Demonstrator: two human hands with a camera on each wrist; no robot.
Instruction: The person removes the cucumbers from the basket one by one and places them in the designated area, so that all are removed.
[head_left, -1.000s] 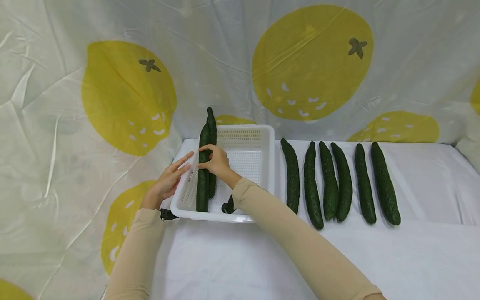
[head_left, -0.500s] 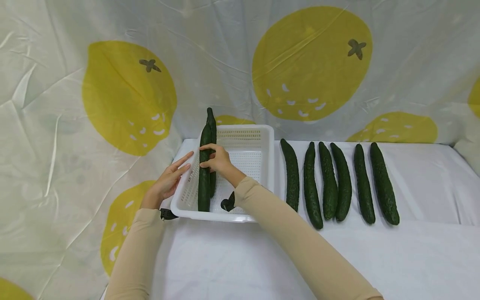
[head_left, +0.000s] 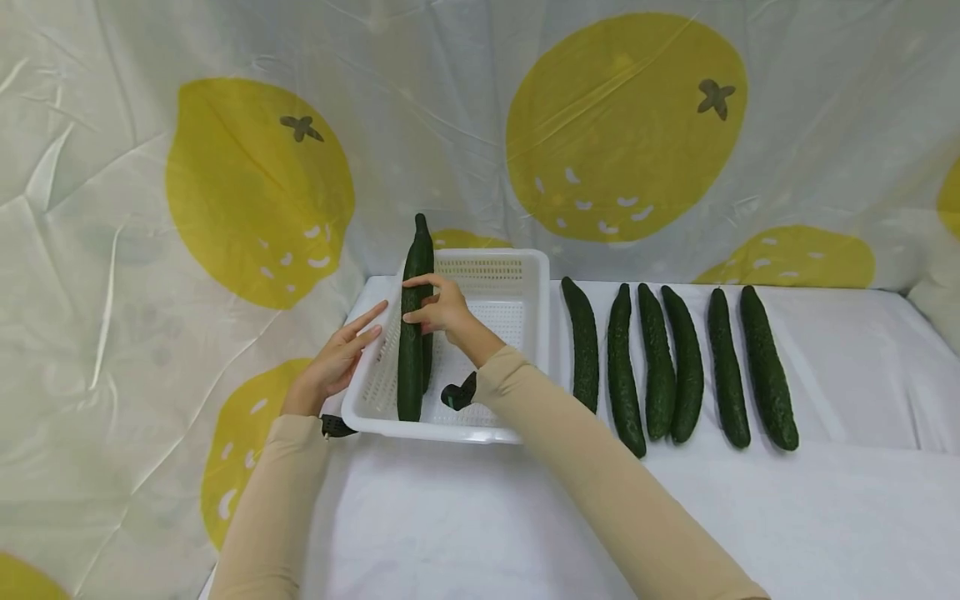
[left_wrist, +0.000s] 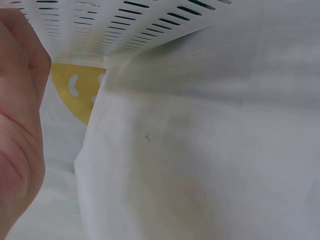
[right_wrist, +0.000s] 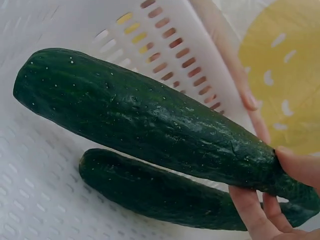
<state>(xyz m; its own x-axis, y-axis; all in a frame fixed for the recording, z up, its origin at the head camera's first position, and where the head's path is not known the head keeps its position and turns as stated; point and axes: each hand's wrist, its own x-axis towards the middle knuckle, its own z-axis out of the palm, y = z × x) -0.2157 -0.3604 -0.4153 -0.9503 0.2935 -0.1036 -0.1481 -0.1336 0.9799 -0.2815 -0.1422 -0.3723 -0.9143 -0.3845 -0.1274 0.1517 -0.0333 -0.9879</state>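
Note:
My right hand (head_left: 444,310) pinches a dark green cucumber (head_left: 409,371) between thumb and fingers, over the left side of a white plastic basket (head_left: 541,333). In the right wrist view this cucumber (right_wrist: 140,117) looks raised off the basket floor. Just right of it, a second cucumber (head_left: 427,362) leans with its narrow tip above the back rim, partly hidden by the first. The left hand (head_left: 333,367) rests its extended fingers against the basket's left wall. Only part of that hand (left_wrist: 20,120) shows in the left wrist view, under the slotted basket wall (left_wrist: 115,30).
Several more cucumbers (head_left: 690,367) lie side by side on the white cloth (head_left: 480,517), right of the basket. A lemon-print curtain (head_left: 442,125) hangs close behind and to the left. A small black device (head_left: 459,392) sits at the right wrist.
My right hand has shifted slightly right and away, drawing the gripped cucumber a little right, closer to the second one. The left hand and basket have stayed in place.

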